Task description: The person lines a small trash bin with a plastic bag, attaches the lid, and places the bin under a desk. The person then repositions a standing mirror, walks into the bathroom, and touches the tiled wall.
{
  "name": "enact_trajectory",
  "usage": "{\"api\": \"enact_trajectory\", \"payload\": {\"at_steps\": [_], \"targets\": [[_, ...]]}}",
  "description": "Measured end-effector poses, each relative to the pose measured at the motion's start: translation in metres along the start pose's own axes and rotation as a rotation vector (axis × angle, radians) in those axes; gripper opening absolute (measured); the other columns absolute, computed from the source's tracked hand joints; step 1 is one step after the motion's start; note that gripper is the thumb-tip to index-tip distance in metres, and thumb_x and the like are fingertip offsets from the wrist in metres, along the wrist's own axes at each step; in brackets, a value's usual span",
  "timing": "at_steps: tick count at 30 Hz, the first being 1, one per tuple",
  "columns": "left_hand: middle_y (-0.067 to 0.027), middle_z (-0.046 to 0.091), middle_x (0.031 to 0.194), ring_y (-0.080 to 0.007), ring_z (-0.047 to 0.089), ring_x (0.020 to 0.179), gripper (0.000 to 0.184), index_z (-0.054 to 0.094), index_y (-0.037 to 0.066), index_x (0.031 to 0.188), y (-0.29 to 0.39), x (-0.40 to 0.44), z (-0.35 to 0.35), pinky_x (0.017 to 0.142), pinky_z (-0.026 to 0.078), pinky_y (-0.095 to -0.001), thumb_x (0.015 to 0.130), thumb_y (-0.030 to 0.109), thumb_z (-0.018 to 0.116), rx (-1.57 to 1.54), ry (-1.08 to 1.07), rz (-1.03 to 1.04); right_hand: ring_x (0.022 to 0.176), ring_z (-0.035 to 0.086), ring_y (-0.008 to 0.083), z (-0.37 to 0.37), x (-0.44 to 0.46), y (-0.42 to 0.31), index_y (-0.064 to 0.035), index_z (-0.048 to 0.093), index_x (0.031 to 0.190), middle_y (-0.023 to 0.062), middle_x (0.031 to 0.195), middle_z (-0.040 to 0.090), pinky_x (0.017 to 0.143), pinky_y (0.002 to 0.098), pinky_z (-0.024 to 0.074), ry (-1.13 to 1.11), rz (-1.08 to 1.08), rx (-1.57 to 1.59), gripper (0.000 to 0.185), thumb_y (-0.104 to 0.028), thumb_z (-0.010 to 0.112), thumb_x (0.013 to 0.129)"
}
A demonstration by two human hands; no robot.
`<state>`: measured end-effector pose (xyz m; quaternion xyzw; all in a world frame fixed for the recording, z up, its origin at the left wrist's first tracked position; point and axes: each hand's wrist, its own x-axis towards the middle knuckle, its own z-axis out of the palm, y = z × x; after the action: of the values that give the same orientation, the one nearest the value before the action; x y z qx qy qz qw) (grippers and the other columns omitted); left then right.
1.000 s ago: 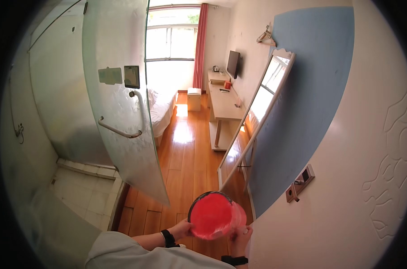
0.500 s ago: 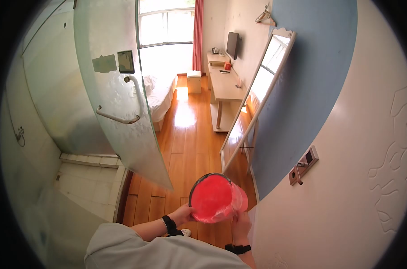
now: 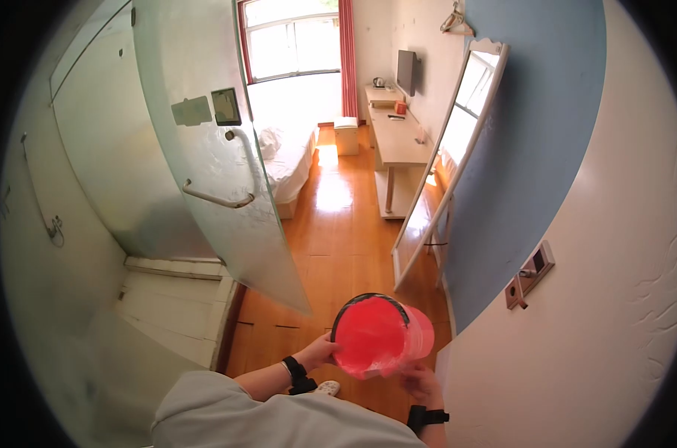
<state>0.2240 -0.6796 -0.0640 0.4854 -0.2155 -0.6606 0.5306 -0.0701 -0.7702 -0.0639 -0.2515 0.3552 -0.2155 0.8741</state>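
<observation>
A red bin with a black ring along part of its rim is tilted, its mouth facing me. Pinkish, partly see-through material shows along its right side. My left hand is closed on the rim at the left, thumb toward the mouth. Low on the right, my right hand is at the bin's lower edge with fingers bent against it. Those fingers are slightly blurred and partly merge with the bin's outline.
A frosted glass door with a bent handle stands open at left, beside a raised tiled shower floor. A leaning mirror and a door lock are at right. Further back are a bed, desk and stool.
The whole scene has shifted right in view as my head turned slightly left. The bin stays in my hands; my right hand has moved a little lower along its edge.
</observation>
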Motion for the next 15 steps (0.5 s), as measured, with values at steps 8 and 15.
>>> {"api": "enact_trajectory", "payload": {"at_steps": [8, 15], "targets": [[-0.0105, 0.061, 0.109, -0.0224, 0.065, 0.087, 0.041, 0.047, 0.006, 0.124, -0.005, -0.008, 0.007, 0.068, 0.058, -0.0359, 0.084, -0.003, 0.049, 0.013, 0.079, -0.060, 0.081, 0.060, 0.0137, -0.002, 0.019, 0.043, -0.0052, 0.058, 0.097, 0.0039, 0.086, 0.063, 0.069, 0.0198, 0.0498, -0.001, -0.241, 0.552, 0.017, 0.002, 0.054, 0.083], [-0.0106, 0.060, 0.110, -0.0250, 0.065, 0.088, 0.043, 0.044, 0.007, 0.125, -0.006, -0.010, 0.013, 0.068, 0.059, -0.0394, 0.083, -0.004, 0.046, -0.027, 0.154, -0.117, 0.084, 0.060, 0.0155, 0.011, 0.014, 0.036, -0.0026, 0.056, 0.107, 0.0054, 0.094, 0.062, 0.072, 0.0233, 0.0506, -0.044, -0.241, 0.607, 0.025, -0.001, 0.049, 0.083]]}}
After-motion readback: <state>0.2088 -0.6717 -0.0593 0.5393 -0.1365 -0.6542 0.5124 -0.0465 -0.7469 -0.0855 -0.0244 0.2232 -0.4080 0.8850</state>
